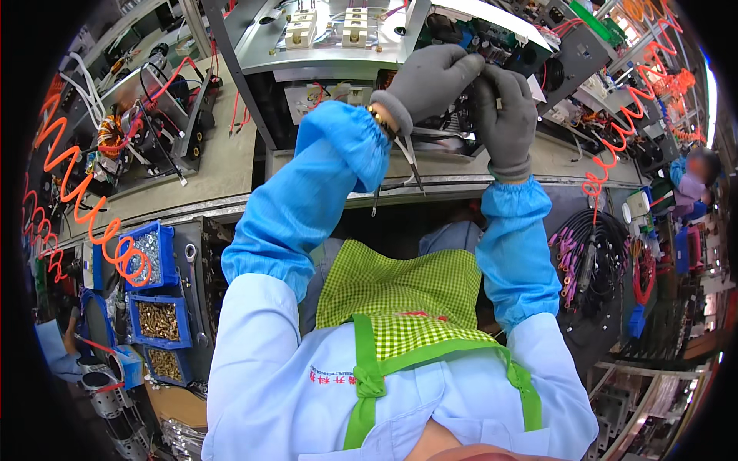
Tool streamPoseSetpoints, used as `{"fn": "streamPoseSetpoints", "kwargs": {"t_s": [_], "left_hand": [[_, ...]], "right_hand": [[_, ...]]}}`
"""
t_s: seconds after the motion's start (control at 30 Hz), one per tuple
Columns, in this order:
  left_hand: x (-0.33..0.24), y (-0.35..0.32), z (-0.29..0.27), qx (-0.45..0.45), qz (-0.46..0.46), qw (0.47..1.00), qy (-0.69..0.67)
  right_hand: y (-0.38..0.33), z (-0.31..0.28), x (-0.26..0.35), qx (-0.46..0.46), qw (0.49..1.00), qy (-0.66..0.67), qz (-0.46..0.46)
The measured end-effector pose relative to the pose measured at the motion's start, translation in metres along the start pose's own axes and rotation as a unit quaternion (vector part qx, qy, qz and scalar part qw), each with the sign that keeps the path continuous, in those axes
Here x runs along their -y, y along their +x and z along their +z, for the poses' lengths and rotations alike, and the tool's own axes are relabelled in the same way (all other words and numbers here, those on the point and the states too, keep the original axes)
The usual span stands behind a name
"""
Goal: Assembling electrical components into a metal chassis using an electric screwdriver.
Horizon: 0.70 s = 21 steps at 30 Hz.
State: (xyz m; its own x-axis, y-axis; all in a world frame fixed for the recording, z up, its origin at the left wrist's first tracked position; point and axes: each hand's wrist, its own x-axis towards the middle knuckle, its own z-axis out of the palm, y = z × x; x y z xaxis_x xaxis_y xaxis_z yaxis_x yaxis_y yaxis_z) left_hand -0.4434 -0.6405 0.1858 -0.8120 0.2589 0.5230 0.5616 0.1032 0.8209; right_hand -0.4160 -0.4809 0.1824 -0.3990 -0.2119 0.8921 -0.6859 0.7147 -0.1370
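Observation:
My left hand (432, 83), in a grey glove, reaches across to the right with thumb and fingertips pinched. Close beside it my right hand (507, 123), gloved the same, has its fingers bent in at the same spot. Whatever lies between the fingertips is too small or hidden to name. Both hands are over the front of an open metal equipment case (330, 65), by a green circuit board (501, 48) with dark parts. Loose cable ends (413, 160) hang below my left wrist, over the bench edge.
Blue bins of screws and small hardware (160, 320) stand at the left, near a wrench (192, 265). Orange coiled hoses (77, 184) hang at both sides. A black cable bundle (592, 257) lies at the right. Another person (692, 180) is farther right.

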Motion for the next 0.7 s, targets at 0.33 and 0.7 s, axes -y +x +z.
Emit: {"fn": "streamPoseSetpoints", "kwargs": {"t_s": [0.33, 0.7], "left_hand": [[-0.042, 0.012, -0.028, -0.283, 0.284, 0.891, 0.215], [0.013, 0.048, -0.032, -0.111, 0.192, 0.975, 0.008]], "right_hand": [[0.032, 0.016, -0.024, -0.069, 0.992, -0.077, 0.073], [0.053, 0.033, -0.014, -0.102, 0.973, -0.179, 0.106]]}}
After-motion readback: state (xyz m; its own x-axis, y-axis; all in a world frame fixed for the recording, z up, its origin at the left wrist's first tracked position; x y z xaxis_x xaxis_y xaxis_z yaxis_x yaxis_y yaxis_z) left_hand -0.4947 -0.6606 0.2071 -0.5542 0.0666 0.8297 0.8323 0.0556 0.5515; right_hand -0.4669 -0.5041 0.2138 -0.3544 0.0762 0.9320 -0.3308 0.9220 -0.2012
